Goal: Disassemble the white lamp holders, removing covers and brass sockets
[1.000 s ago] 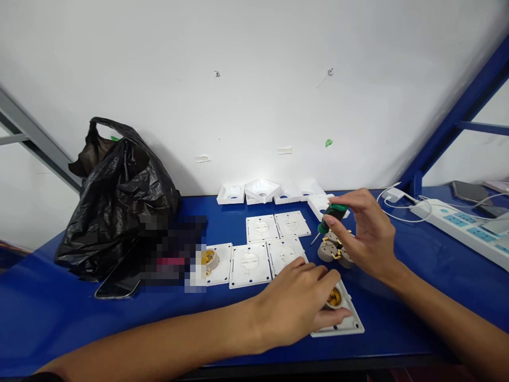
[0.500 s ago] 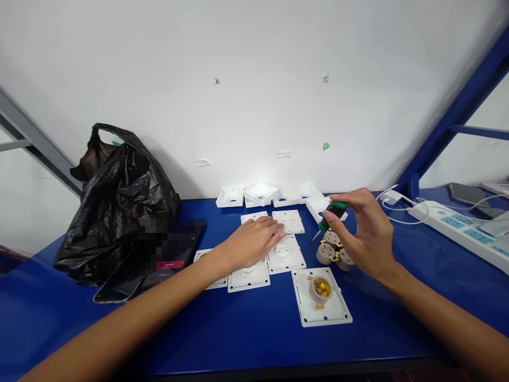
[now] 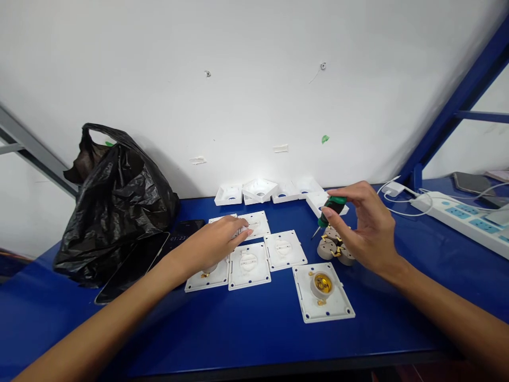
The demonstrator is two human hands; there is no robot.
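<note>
My right hand (image 3: 366, 225) is closed on a small green-handled screwdriver (image 3: 330, 208), held tip-down above a cluster of grey lamp-holder cores with brass clips (image 3: 335, 246). My left hand (image 3: 217, 241) reaches over the white square plates, its fingers pinched on the edge of a white plate (image 3: 254, 223) in the back row. Nearest me lies a white plate with a brass-lined lamp socket (image 3: 323, 293), untouched. Two bare white plates (image 3: 247, 263) (image 3: 283, 248) lie side by side, and a further plate (image 3: 203, 278) sits under my left wrist.
Several white square covers (image 3: 260, 190) stand along the wall. A black plastic bag (image 3: 115, 196) sits at the left with a dark phone (image 3: 131, 268) beside it. A white power strip (image 3: 461, 220) with cables and another phone (image 3: 472, 183) lie at the right on the blue table (image 3: 254, 329).
My left hand let go of the socket plate near me, swung to the back row of plates, then drew left with a plate. The right hand stayed put with the screwdriver.
</note>
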